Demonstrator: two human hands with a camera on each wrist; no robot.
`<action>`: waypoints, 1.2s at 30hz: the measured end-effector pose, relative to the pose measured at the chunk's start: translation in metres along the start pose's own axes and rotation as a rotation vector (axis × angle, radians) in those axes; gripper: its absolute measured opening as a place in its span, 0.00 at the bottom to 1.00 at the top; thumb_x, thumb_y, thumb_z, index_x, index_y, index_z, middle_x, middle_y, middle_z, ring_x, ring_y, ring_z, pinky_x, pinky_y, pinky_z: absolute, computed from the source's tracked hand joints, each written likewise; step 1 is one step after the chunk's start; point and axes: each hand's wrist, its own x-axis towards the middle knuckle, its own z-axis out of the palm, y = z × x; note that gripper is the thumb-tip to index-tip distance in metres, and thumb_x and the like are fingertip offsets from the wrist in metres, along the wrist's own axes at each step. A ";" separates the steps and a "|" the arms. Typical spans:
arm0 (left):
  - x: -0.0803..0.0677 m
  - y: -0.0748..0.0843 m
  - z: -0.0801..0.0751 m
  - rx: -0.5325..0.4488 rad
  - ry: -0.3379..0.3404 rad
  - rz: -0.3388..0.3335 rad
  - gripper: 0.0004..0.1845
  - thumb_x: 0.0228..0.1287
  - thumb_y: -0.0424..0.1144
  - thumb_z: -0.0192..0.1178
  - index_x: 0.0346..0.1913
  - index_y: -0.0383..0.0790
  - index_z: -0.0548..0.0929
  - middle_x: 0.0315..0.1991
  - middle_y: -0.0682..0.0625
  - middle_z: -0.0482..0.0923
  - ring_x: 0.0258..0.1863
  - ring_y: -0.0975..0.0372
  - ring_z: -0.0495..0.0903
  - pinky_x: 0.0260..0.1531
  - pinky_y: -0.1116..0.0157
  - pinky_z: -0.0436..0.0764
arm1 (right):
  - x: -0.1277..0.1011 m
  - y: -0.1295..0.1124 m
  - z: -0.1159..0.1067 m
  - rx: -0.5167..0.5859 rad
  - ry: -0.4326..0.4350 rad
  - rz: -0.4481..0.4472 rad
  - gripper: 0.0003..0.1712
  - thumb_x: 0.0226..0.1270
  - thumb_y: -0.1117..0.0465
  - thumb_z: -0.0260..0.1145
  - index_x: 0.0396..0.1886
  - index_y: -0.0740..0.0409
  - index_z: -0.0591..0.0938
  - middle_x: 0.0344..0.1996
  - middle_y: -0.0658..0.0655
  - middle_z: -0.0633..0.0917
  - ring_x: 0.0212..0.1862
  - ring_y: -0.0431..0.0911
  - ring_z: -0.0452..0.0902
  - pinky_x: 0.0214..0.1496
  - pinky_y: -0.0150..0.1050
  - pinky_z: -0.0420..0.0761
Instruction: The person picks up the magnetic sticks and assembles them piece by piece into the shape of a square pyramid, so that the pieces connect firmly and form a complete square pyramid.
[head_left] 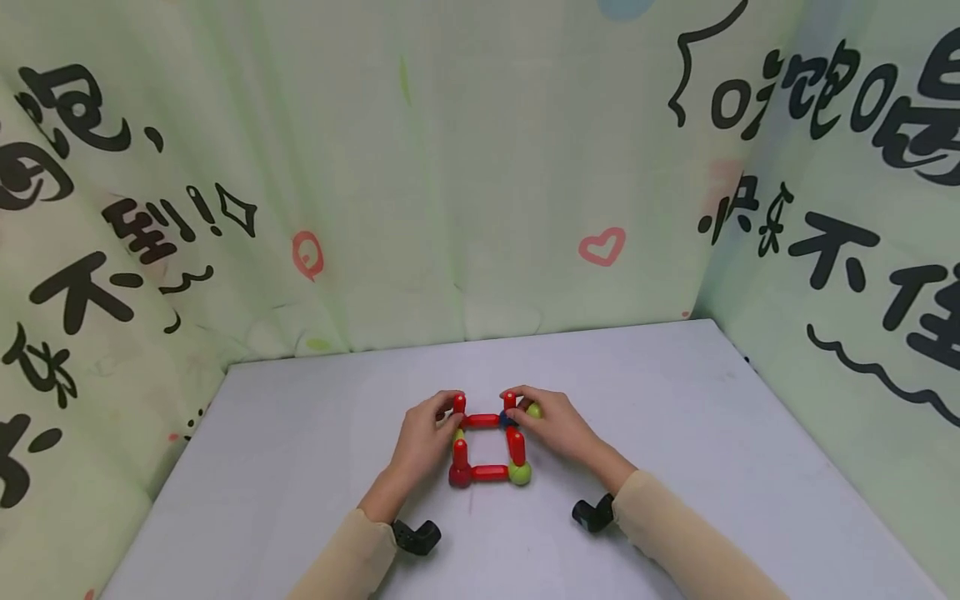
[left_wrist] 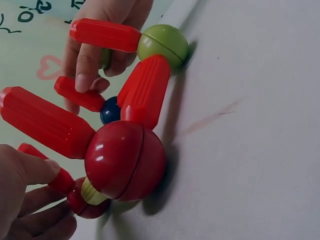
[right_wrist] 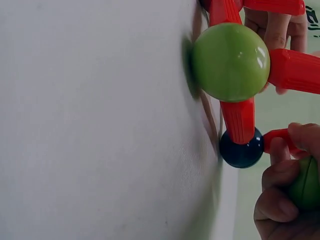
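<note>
1. The left hand (head_left: 422,433) pinches an upright red rod (head_left: 458,404) at the frame's (head_left: 483,446) far-left corner.
2. The rod-and-ball frame sits on the table (head_left: 675,417), between both hands.
3. The right hand (head_left: 557,425) pinches the far-right upright rod (head_left: 509,401), fingers curled round a loose green ball (head_left: 534,410).

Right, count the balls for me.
5: dark red ball at the near-left corner, green ball near-right, blue ball far-right, half-hidden ball far-left by the left hand, second green ball in the right hand. Others may be hidden.

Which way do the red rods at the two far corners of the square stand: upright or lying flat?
Upright. Each far-corner red rod sticks up from the square, pinched by the left hand and right hand.
</note>
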 end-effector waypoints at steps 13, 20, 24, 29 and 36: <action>-0.003 0.004 0.000 0.168 -0.049 0.119 0.16 0.66 0.33 0.70 0.55 0.47 0.85 0.45 0.50 0.86 0.43 0.59 0.83 0.48 0.58 0.86 | -0.001 -0.016 0.002 -0.157 -0.084 -0.107 0.20 0.70 0.62 0.71 0.60 0.44 0.86 0.41 0.47 0.85 0.44 0.43 0.77 0.50 0.43 0.80; -0.006 0.000 -0.002 0.118 -0.075 0.088 0.18 0.67 0.33 0.68 0.59 0.47 0.85 0.56 0.47 0.83 0.54 0.53 0.83 0.53 0.54 0.85 | -0.006 -0.014 -0.002 -0.116 -0.123 -0.084 0.26 0.72 0.62 0.69 0.68 0.49 0.80 0.35 0.45 0.82 0.39 0.41 0.75 0.44 0.38 0.76; -0.011 -0.010 -0.012 -0.048 -0.069 0.066 0.15 0.71 0.29 0.63 0.57 0.44 0.84 0.56 0.48 0.83 0.58 0.53 0.81 0.58 0.52 0.83 | -0.019 -0.007 -0.014 -0.036 -0.124 -0.022 0.22 0.75 0.61 0.64 0.66 0.52 0.78 0.39 0.47 0.85 0.40 0.41 0.77 0.43 0.37 0.77; -0.022 -0.018 -0.024 -0.210 -0.265 0.065 0.14 0.68 0.26 0.57 0.52 0.42 0.83 0.49 0.50 0.83 0.49 0.57 0.81 0.53 0.63 0.83 | -0.037 0.000 -0.029 0.052 -0.225 -0.011 0.13 0.75 0.60 0.65 0.56 0.54 0.83 0.39 0.51 0.85 0.36 0.43 0.78 0.41 0.36 0.79; -0.024 -0.015 -0.024 -0.237 -0.430 0.080 0.12 0.67 0.32 0.63 0.52 0.41 0.82 0.46 0.50 0.82 0.48 0.59 0.80 0.51 0.68 0.81 | -0.040 -0.009 -0.025 0.092 -0.313 -0.051 0.13 0.72 0.55 0.69 0.51 0.56 0.84 0.39 0.50 0.84 0.31 0.42 0.77 0.36 0.35 0.79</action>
